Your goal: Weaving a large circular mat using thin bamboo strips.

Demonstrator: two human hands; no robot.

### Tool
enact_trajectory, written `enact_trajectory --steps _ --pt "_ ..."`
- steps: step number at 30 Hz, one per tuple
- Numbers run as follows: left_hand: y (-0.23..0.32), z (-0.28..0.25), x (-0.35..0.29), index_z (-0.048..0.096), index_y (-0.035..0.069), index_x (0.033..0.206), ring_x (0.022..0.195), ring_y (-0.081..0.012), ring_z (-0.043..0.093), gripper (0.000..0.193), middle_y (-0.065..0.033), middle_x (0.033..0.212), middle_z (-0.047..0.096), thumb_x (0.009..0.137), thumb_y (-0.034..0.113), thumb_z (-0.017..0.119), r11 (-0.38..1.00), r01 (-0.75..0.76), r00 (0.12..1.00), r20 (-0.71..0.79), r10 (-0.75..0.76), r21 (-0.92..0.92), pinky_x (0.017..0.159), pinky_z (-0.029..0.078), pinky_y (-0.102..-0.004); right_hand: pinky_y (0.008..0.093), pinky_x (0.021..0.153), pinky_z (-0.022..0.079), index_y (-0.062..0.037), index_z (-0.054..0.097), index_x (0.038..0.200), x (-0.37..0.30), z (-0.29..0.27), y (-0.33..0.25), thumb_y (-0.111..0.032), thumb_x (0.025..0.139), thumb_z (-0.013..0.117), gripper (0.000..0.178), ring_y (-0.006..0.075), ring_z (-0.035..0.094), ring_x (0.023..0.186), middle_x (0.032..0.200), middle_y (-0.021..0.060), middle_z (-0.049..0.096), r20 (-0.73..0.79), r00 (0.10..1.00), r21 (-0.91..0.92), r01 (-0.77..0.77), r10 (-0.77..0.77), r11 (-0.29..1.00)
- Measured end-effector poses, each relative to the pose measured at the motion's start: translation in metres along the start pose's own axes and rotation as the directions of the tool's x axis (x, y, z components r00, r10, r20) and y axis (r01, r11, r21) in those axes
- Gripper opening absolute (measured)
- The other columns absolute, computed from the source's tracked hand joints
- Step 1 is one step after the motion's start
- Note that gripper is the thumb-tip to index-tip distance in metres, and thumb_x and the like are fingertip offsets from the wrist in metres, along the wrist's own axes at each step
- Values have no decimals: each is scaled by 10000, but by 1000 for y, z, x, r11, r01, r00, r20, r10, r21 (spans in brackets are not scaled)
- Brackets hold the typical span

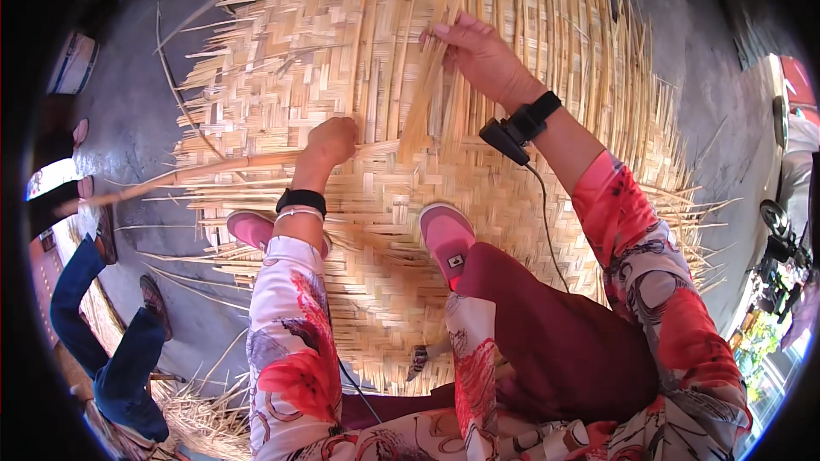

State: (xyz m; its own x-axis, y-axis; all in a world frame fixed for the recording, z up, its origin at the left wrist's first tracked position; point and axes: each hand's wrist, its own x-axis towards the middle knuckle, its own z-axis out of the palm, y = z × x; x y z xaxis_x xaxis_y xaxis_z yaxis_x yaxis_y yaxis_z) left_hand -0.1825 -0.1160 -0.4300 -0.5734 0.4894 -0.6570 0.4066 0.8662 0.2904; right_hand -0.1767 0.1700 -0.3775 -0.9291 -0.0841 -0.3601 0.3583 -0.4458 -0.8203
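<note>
A large woven bamboo mat (410, 230) with ragged, unwoven strip ends lies spread on the floor beneath me. My left hand (331, 141) is closed low over the weave, at a long bamboo strip (196, 172) that runs out to the left past the mat's edge. Farther up and to the right, my right hand (487, 55) pinches upright bamboo strips (424, 90) between thumb and fingers. Several of these strips stand loose above the weave and fan toward the far side. The fingertips of my left hand are mostly hidden.
My pink shoes (446, 235) rest on the mat. A small dark object (418, 362) lies near its close edge. On the left sits a person in blue jeans (128, 376), near loose strips (201, 423). A white bucket (75, 62) stands far left. Cables hang from my wrist straps.
</note>
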Motion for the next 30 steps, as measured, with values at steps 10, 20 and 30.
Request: enact_trajectory --steps 10,20,30 --pt "12 -2 10 689 110 848 885 -306 661 97 -123 864 684 768 164 681 957 95 975 -220 -34 273 738 539 -411 494 979 368 15 556 1138 -94 -6 102 -157 828 593 357 307 448 1194 1163 151 531 301 937 -954 293 -177 -69" --pt "2 6 -7 686 95 888 869 -291 666 113 -113 882 688 805 145 627 966 0 985 -167 44 257 738 543 -398 491 937 311 -55 691 821 -105 17 103 -151 735 594 161 252 407 1160 1052 82 518 332 893 -782 441 304 -441" --pt "-23 -39 -68 657 64 788 756 -298 621 173 -134 729 631 707 202 723 1000 -13 990 -137 13 1 670 476 -385 422 757 433 -45 647 821 -21 84 118 -250 805 637 206 300 561 930 923 131 593 531 753 -759 626 -388 177"
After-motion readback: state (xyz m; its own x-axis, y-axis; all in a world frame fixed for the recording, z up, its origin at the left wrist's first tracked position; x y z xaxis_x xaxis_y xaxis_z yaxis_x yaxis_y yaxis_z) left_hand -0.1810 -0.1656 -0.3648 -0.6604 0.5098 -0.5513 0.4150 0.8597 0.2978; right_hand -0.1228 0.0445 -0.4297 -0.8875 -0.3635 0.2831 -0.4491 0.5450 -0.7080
